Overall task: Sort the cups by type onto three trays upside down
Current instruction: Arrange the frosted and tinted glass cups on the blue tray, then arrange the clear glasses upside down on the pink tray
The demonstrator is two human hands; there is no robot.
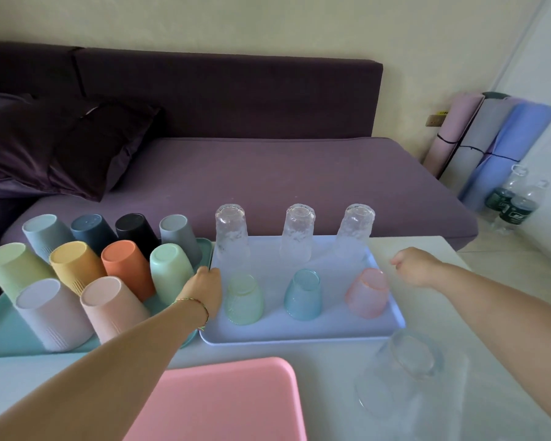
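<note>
Several matte coloured cups [126, 272] stand upside down on the teal tray [0, 326] at the left. On the lavender tray [299, 334] three tall textured clear glasses [296, 233] fill the back row. In front of them stand a green [244, 300], a blue [303, 296] and a pink [368, 292] tinted glass, all upside down. My left hand [204, 288] curls over the lavender tray's left rim. My right hand [412, 265] is curled just off its right rim and holds nothing. A clear glass [404, 370] sits inverted on the white table by a bare pink tray [229, 402].
A purple sofa [268, 173] with a dark pillow [61, 144] runs behind the table. Rolled mats [490, 138] lean in the right corner, with water bottles [512, 202] on the floor below. The table's right edge [458, 256] is close to my right arm.
</note>
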